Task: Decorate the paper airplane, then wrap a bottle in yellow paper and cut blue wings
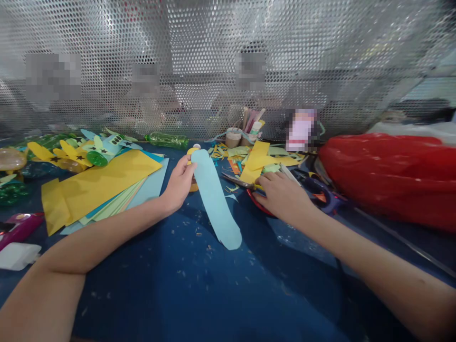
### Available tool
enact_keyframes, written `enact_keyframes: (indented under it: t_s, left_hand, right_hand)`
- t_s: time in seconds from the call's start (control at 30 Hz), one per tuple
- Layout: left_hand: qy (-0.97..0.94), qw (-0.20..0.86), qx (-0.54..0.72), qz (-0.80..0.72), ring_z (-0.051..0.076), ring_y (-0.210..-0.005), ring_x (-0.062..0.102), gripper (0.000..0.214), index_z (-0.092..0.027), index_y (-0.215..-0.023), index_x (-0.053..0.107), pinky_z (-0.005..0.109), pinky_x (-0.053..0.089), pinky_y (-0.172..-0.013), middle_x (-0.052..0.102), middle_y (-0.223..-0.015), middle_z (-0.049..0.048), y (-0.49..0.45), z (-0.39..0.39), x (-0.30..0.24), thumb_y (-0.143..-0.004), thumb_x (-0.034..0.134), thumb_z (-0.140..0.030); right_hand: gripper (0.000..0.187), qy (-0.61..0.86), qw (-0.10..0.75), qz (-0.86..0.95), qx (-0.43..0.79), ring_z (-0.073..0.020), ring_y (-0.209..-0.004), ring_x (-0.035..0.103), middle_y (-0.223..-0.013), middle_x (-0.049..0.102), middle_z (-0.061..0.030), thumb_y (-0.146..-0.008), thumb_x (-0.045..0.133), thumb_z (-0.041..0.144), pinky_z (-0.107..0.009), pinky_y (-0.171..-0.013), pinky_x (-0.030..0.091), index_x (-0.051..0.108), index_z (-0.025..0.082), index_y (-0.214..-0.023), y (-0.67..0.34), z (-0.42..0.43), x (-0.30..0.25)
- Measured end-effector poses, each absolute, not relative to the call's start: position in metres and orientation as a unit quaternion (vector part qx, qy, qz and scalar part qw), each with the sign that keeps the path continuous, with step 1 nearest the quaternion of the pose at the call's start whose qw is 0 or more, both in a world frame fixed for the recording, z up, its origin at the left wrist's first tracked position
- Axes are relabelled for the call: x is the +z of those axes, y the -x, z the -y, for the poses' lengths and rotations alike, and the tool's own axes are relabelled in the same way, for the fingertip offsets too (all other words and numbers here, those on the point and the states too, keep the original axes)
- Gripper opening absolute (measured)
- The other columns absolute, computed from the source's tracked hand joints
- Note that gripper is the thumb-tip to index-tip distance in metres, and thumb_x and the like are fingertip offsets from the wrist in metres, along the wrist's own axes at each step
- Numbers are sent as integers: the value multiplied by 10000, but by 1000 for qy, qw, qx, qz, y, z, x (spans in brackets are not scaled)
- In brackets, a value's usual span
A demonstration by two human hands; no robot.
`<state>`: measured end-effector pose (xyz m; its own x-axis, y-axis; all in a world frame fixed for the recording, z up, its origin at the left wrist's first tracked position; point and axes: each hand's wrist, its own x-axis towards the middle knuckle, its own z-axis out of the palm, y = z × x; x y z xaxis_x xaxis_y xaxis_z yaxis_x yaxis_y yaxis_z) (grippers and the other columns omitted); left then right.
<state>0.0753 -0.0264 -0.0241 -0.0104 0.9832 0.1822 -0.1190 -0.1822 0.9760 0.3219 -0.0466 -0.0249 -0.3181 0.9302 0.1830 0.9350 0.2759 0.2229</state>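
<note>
My left hand (181, 183) pinches a long light blue paper strip (215, 199) near its top end. Both ends of the strip are rounded, and it slants down toward me above the blue table. Behind that hand, a small bottle with a yellow top and white cap (194, 151) is partly covered. My right hand (280, 194) is closed over the handle end of a pair of scissors (239, 180), whose blades point left. The fingertips hide most of the handle. Under this hand lies a red dish (261, 204), partly hidden.
Yellow paper sheets (110, 180) and other coloured sheets lie at left, beside decorated bottle planes (103, 149). Paper scraps (256, 159), stick-filled cups (233, 137) and a green bottle (167, 139) stand behind. A red plastic bag (388, 175) and purple-handled tool (331, 202) are right.
</note>
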Motion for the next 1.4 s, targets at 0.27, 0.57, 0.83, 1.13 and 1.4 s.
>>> enact_keyframes:
  t_s: [0.27, 0.57, 0.83, 1.13, 1.4]
  left_hand:
    - [-478, 449, 615, -437, 132, -723, 607, 106, -222, -902, 584, 218, 495, -599, 628, -822, 5, -74, 22, -25, -856, 488, -221]
    - [-377, 605, 566, -415, 113, -603, 557, 39, -181, -823, 570, 211, 451, -561, 586, -682, -21, -88, 39, -23, -819, 531, -179]
    - [-363, 626, 550, -416, 110, -586, 519, 40, -176, -835, 558, 225, 446, -577, 553, -666, -25, -86, 36, -20, -831, 518, -175]
    - [-416, 567, 568, -428, 120, -625, 556, 59, -196, -866, 535, 234, 443, -590, 575, -711, -30, -85, 32, -40, -849, 511, -247]
    - [-520, 582, 501, -374, 139, -741, 601, 247, -177, -881, 579, 265, 504, -709, 630, -805, -2, -88, 48, -52, -813, 611, -412]
  right_hand:
    - [345, 387, 212, 897, -22, -221, -981, 651, -1129, 658, -97, -880, 547, 178, -337, -809, 537, 527, 196, -1223, -297, 60, -40]
    - [259, 169, 210, 960, -79, -175, -844, 647, -939, 701, -77, -956, 454, 230, -309, -745, 544, 619, 197, -1153, -291, 68, -50]
    - [465, 270, 250, 929, 30, -181, -1016, 631, -1138, 668, -90, -932, 378, 97, -329, -836, 551, 508, 249, -1352, -288, 72, -48]
    - [200, 199, 353, 906, 122, -152, -728, 623, -768, 692, -47, -940, 517, 278, -267, -680, 526, 693, 218, -1013, -285, 85, -36]
    - [363, 446, 407, 727, 328, -101, -494, 414, -565, 497, 27, -802, 633, 513, -236, -458, 344, 575, 192, -642, -280, 73, -46]
